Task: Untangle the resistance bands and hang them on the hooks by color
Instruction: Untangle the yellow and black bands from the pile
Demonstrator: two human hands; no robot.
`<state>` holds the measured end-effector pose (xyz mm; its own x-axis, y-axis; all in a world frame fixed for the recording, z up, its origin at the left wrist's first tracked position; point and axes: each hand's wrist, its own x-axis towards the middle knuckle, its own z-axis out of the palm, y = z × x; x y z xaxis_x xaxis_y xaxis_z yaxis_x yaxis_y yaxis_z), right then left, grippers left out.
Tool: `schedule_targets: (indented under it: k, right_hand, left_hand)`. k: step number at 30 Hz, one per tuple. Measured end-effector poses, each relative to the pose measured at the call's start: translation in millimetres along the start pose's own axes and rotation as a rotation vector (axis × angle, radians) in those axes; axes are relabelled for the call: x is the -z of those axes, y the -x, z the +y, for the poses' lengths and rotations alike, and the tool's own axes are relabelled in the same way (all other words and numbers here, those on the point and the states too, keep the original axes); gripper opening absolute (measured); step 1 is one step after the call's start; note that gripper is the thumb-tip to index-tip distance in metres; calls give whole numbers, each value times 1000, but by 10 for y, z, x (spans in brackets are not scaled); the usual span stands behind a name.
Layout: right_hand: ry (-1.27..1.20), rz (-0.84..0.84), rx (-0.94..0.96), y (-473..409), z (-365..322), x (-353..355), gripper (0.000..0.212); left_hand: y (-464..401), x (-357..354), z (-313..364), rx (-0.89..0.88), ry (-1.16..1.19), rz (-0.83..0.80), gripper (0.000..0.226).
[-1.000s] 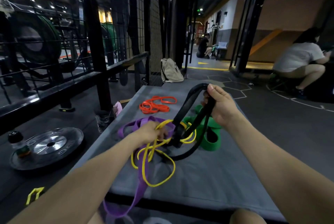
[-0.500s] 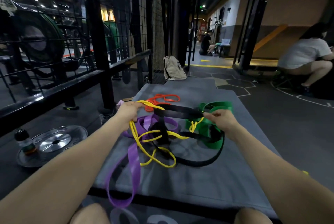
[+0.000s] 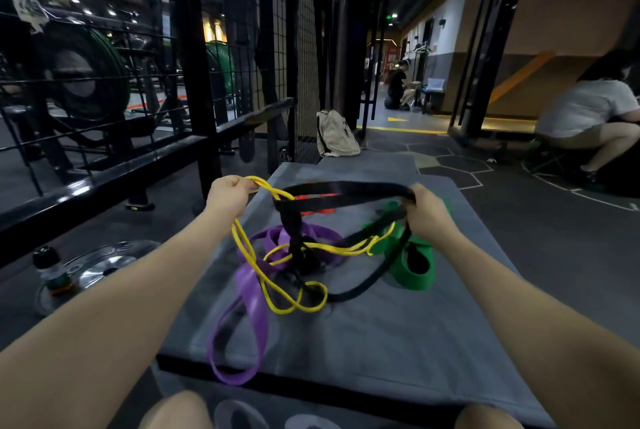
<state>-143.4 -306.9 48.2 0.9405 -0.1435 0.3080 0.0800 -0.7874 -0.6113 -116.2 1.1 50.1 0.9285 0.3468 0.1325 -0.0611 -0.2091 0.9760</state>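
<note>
A tangle of resistance bands lies on a grey mat (image 3: 398, 342). My left hand (image 3: 227, 198) grips the thin yellow band (image 3: 263, 276) and lifts one end up to the left. My right hand (image 3: 427, 215) grips the wide black band (image 3: 346, 190), which stretches between my hands and drops into a knot at the middle. The purple band (image 3: 249, 293) trails toward the mat's near edge. The green band (image 3: 414, 267) lies under my right hand. An orange band (image 3: 317, 201) shows behind the black one. No hooks are in view.
A black metal rack with wire mesh (image 3: 207, 82) runs along the left. A weight plate (image 3: 100, 265) and a bottle (image 3: 52, 271) sit on the floor at left. A beige bag (image 3: 336, 135) leans beyond the mat. A person (image 3: 588, 120) crouches at right.
Both hands have risen and spread apart. The left hand pulled the yellow band up and left, while the right hand lifted the black band taut across the tangle.
</note>
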Motion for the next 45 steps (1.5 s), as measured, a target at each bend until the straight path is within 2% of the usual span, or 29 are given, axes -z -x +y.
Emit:
schedule_targets:
  k: [3,9,14,17,23,25,28,30,33,34,35,37,39,40,42,45]
  right_hand:
    - [-27,91,102,-103,-277,208,18]
    - [70,229,279,-227,-638,513,13]
    - [-1,344,294,-314,-774,588,9]
    - [-25,262,216,-349,-785,599,23]
    - [188,-75,46,-262,-653,439,49]
    - [201,-91,12,-263,-637,443,55]
    - [32,-42,-69,-282,-727,544,54]
    - [-66,-23,-85,-304,-823,586,53]
    - [-50,-79,-4,-288,-972,504,48]
    - [-33,-116,31,-281,-1013,443,46]
    - [-25,-145,69,-266,-1058,380,44]
    - [-30,-170,153,-215,-1155,301,38]
    - [-45,-163,220,-172,-1194,292,34]
    - [-52,-147,236,-153,-1177,308,33]
    - [-31,-136,241,-116,-1105,309,28]
    - [18,-176,214,-75,-1006,42,9]
  left_hand:
    - [56,46,50,-87,-204,-31,20]
    - [40,134,163,-117,-295,0,23]
    - [-16,148,297,-169,-358,26,24]
    - [-42,103,332,-186,-363,11,24]
    - [-42,-32,180,-173,-409,-130,34]
    - [-42,0,146,-141,-443,-155,32]
    - [-43,44,175,-91,-475,-249,22]
    - [14,3,238,-84,-441,-336,31]
    - [157,-205,383,-137,-242,-484,73]
    - [227,-283,450,-169,-176,-539,80]
    - [274,-368,491,-207,-143,-607,78]
    - [340,-524,515,-277,-100,-731,50]
    - [409,-572,532,-264,-18,-688,19]
    - [423,-542,562,-247,39,-627,11]
    - [355,-442,615,-262,147,-485,17]
    - [279,-262,796,-304,302,-396,24]
